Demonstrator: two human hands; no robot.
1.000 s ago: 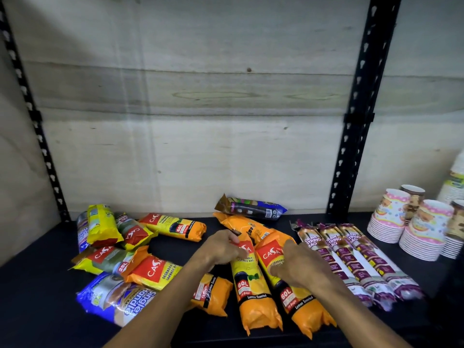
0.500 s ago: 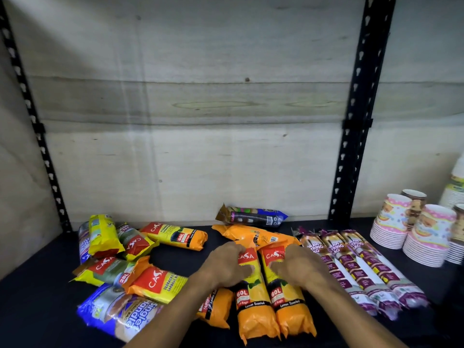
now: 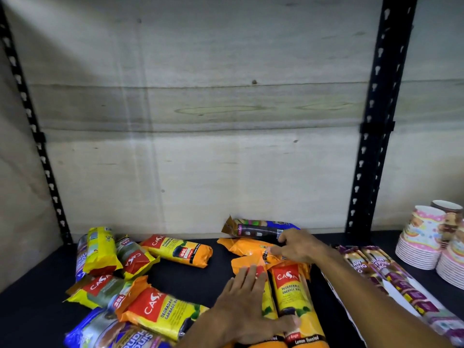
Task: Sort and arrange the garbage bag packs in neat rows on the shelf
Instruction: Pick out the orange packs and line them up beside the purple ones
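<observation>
Two long orange packs (image 3: 291, 305) of glossy, crinkled film lie side by side on the black shelf (image 3: 30, 320), red labels facing up; take them as the landmark. The left hand (image 3: 247, 307) lies flat across them, fingers straight and spread, thumb stretched over the right-hand pack. Just behind them a third orange pack (image 3: 251, 248) lies crosswise, and the right hand (image 3: 298, 246) rests on its far end, fingers loosely bent toward it (whether they truly pinch the film cannot be told). Behind that again, against the pale plywood back wall (image 3: 200, 159), sits a dark blue tube-shaped pack (image 3: 258, 228). Left of the landmark, yellow and orange packs (image 3: 160, 312) lie jumbled at all angles, with a blue pack (image 3: 105, 335) nearest the camera. Right of the landmark, slim purple-and-white packs (image 3: 391, 280) lie parallel, and beyond them stand stacks of printed paper cups (image 3: 421, 244). Black perforated metal uprights (image 3: 374, 146) frame the wall.
</observation>
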